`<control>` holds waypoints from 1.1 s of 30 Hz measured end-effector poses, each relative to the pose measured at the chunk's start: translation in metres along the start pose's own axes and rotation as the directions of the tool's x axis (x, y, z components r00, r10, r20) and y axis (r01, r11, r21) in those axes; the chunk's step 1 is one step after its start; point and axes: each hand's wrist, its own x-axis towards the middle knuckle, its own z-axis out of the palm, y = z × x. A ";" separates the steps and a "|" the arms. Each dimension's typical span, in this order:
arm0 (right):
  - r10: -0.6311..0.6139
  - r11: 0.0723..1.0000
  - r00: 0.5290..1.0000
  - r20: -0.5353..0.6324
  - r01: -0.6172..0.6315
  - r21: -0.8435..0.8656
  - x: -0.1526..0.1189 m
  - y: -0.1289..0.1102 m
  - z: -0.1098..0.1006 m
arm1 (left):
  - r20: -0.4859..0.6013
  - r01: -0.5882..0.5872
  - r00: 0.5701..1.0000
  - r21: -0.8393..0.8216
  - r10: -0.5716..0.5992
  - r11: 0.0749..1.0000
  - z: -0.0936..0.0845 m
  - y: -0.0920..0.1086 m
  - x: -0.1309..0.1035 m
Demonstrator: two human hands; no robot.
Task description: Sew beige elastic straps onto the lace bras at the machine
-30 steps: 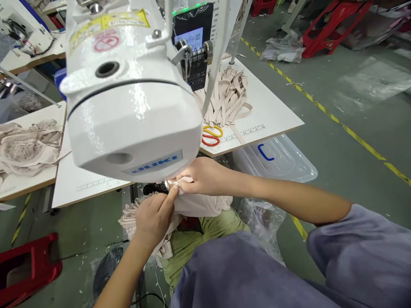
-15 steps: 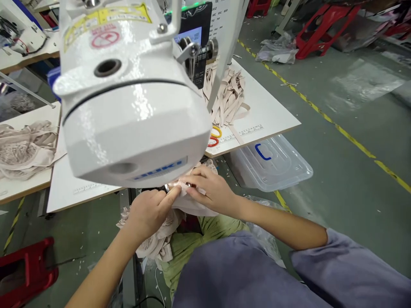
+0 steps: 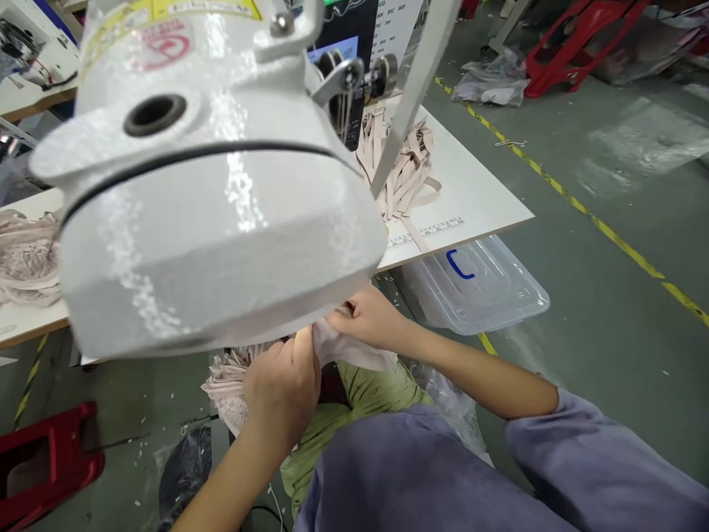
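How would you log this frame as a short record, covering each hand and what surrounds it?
Left hand: touching pale cloth, fingertips partly hidden
Right hand: gripping the same cloth, thumb on its near side
Overhead: white machine head, above the hands
Right side: white table bearing a heap of pale strips
Below that table's edge: clear lidded box
Lower left: red stool, partly out of frame

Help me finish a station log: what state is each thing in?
Pale fabric: held, partly hidden
Right hand: pinching the fabric
Left hand: curled, grip unclear
Sewing machine: running or stopped, cannot tell
Display: lit
Beige strips: loosely piled
Plastic box: lid on
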 end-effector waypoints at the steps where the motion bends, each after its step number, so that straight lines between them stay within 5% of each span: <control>1: 0.003 1.000 1.000 0.000 -0.003 0.029 0.004 0.001 -0.002 | 0.010 0.019 1.000 0.006 -0.019 1.000 0.000 0.000 0.001; 11: -0.065 0.966 0.997 0.032 0.055 0.252 0.024 0.006 -0.013 | 0.015 0.086 0.996 0.050 -0.086 0.995 0.002 0.003 0.001; 20: -0.131 0.966 0.991 -0.022 0.133 0.223 0.024 0.014 -0.010 | 0.012 0.078 0.997 0.043 -0.079 0.996 0.002 0.002 -0.001; 33: -0.063 0.962 0.998 0.001 0.061 0.268 0.019 0.012 -0.009 | 0.062 0.120 0.991 -0.003 -0.120 0.993 0.000 -0.003 -0.006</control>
